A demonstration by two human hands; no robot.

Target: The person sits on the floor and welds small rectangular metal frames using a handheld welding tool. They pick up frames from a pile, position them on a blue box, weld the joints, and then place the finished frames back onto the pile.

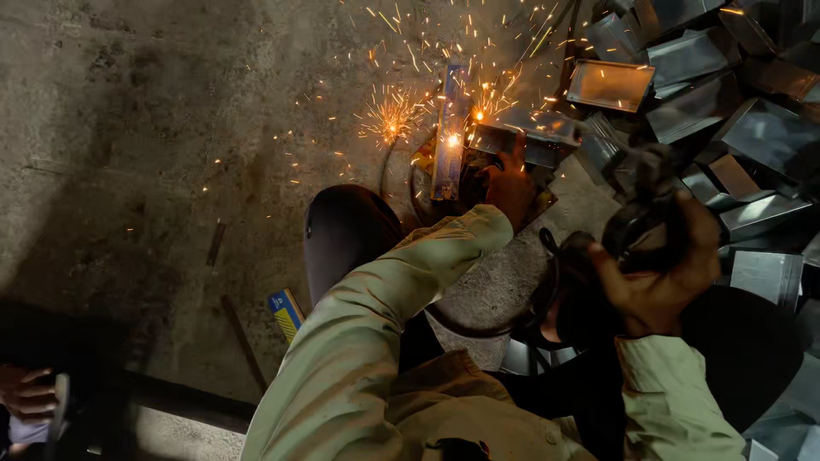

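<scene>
Down close, two pale green sleeves (367, 341) fill the near edge of the view. On the right, the right hand (658, 273) has its grip wrapped tight around a dark angle grinder (636, 218), fingers curled over the body, the tool raised above the floor and blurred. Just left of it sits a dark rounded shape (564, 290); what it is can't be told. At the near left corner, another person's hand (30, 393) shows in shadow, well apart from the work.

Further out, the left arm runs to the centre, and the left hand (512, 188) is pressed on a grey metal box piece (534, 132); whether its grip is clamped on it or just resting, I can't tell. Orange sparks (393, 119) burst just left of that hand, beside an upright blue strip (451, 128).

On the concrete floor (171, 128) to the left lie a thin dark rod (215, 243) and, nearer, a small blue and yellow packet (286, 314).

Far right, a heap of folded sheet-metal boxes (726, 94) is piled up, grey and shiny, reaching down the right edge.
</scene>
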